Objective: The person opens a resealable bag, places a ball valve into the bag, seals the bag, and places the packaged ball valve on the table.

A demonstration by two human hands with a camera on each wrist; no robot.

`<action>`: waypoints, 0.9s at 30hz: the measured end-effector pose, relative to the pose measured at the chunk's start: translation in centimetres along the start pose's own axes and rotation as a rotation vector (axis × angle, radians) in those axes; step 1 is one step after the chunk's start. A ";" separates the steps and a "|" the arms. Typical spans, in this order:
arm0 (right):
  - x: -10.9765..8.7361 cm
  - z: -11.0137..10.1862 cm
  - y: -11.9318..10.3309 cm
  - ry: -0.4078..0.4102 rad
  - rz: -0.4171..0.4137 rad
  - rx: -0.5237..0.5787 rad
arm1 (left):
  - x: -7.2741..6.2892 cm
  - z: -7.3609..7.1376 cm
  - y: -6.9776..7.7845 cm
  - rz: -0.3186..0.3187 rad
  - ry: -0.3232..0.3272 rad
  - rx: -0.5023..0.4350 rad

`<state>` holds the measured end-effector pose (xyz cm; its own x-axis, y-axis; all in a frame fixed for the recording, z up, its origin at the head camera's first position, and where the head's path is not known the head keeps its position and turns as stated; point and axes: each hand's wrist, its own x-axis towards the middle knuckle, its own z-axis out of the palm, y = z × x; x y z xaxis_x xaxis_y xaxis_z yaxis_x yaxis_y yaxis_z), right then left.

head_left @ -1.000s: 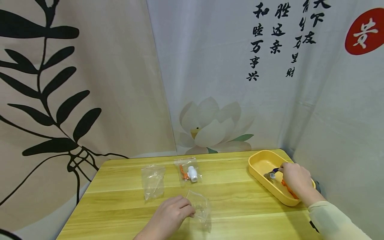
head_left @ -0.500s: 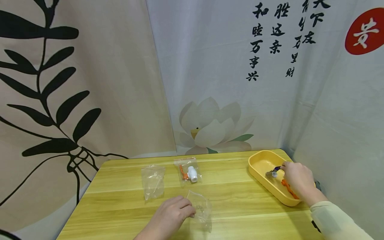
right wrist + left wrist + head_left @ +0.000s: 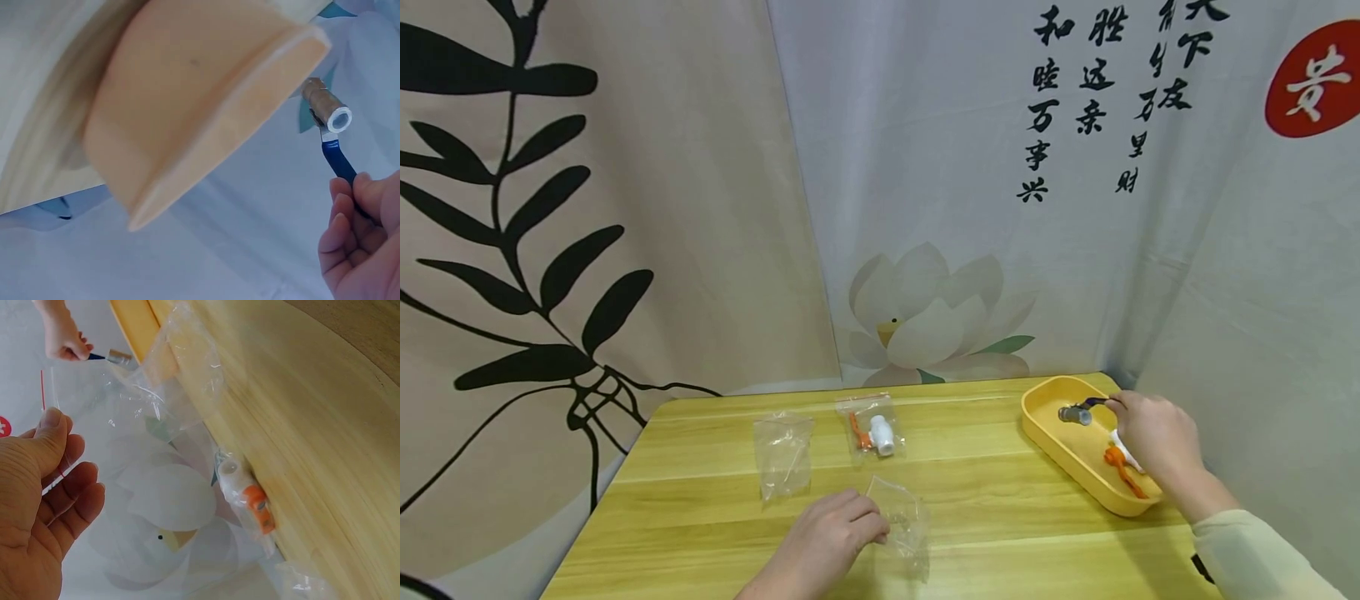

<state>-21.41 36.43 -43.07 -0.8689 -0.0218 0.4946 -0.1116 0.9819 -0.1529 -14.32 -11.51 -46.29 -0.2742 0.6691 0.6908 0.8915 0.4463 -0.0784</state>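
My right hand (image 3: 1159, 435) pinches the blue lever of a metal ball valve (image 3: 1077, 414) above the yellow tray (image 3: 1063, 457). The right wrist view shows that valve (image 3: 326, 107) hanging off the lever's end, its round opening facing the camera. Inside the tray lies a white plastic valve with an orange handle (image 3: 1124, 473), partly hidden by the hand. My left hand (image 3: 835, 533) pinches the edge of a clear zip bag (image 3: 901, 521) near the table's front. In the left wrist view the bag (image 3: 181, 369) spreads out from thumb and fingers, with nothing visible inside.
On the wooden table (image 3: 700, 500) lies another clear bag (image 3: 783, 454), flat. Beside it, a zip bag holds a white valve with an orange handle (image 3: 880, 435). A printed curtain (image 3: 925, 167) hangs right behind the table.
My right hand has risen and moved right with the ball valve, lifting it higher over the tray and uncovering the white part there. The left hand stays still.
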 end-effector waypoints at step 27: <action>-0.1 -4.9 -12.3 0.531 -0.542 0.219 | 0.3 -0.1 -0.2 -0.019 -0.009 0.009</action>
<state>-17.55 25.24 -37.07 -0.3257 -0.3400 0.8822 -0.5940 0.7995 0.0888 -14.50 -11.48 -45.98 -0.2939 0.6660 0.6856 0.8829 0.4639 -0.0721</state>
